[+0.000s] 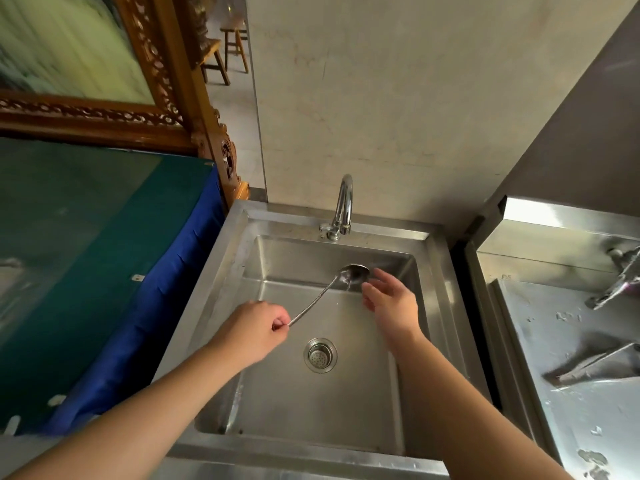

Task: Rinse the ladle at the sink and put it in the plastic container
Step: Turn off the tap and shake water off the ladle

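Note:
A steel ladle (323, 291) with a long thin handle is held over the steel sink (228, 258), its bowl under the spout of the curved tap (343, 206). My left hand (254, 329) pinches the end of the handle. My right hand (389, 301) hovers just right of the ladle bowl, fingers spread, holding nothing. I cannot tell whether water is running. No plastic container is in view.
A round drain strainer (320, 355) sits in the sink floor. A green and blue covered surface (86, 258) lies to the left. A wet steel counter (571, 358) with a metal fixture (620, 278) stands to the right. Wall behind the tap.

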`<state>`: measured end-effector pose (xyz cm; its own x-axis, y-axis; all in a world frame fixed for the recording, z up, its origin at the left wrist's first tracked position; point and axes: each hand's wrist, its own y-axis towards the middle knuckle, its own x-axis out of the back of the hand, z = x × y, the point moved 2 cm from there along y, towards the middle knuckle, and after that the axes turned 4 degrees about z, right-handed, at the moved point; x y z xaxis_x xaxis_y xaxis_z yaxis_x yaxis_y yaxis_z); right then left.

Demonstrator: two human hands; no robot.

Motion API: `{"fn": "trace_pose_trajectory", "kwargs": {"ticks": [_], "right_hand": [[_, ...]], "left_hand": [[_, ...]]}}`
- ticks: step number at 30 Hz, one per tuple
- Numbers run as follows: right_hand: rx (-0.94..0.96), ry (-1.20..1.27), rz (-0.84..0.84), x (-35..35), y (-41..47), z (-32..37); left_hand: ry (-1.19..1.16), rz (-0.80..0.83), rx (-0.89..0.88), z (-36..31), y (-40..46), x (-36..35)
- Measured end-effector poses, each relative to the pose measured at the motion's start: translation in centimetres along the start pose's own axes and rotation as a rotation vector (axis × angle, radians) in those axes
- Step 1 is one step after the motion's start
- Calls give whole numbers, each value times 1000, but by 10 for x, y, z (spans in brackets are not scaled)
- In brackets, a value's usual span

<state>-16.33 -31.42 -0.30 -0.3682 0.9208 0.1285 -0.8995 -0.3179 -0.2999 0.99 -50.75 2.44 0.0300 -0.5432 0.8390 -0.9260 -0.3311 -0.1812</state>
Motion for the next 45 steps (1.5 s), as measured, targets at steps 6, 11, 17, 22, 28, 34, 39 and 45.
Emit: {"fn": "trace_pose_trajectory", "kwargs": {"ticks": [6, 11, 17, 22, 28, 34, 39, 45], "right_hand": [[121, -91, 3, 11, -6, 11], [216, -84, -65, 20, -13, 23], [397, -55, -109, 33, -25, 57], [542, -55, -132, 43, -37, 85], [556, -52, -143, 48, -41, 92], [566, -61, -151, 54, -44, 88], [615, -35, -137, 60, -47, 88], [666, 6, -123, 68, -48, 90]], "left_hand": [[308, -60, -147, -13, -6, 30], [486, -270, -347, -28, -12, 56], [586, -496, -540, -35, -9, 80], [568, -631, -607, -44, -6, 99], [619, -679, -646, -55, -3, 109], [615, -684, -660, -58, -1, 101], [599, -671, -669, -61, -1, 98], [601, -673, -693, -69, -6, 101]]}}
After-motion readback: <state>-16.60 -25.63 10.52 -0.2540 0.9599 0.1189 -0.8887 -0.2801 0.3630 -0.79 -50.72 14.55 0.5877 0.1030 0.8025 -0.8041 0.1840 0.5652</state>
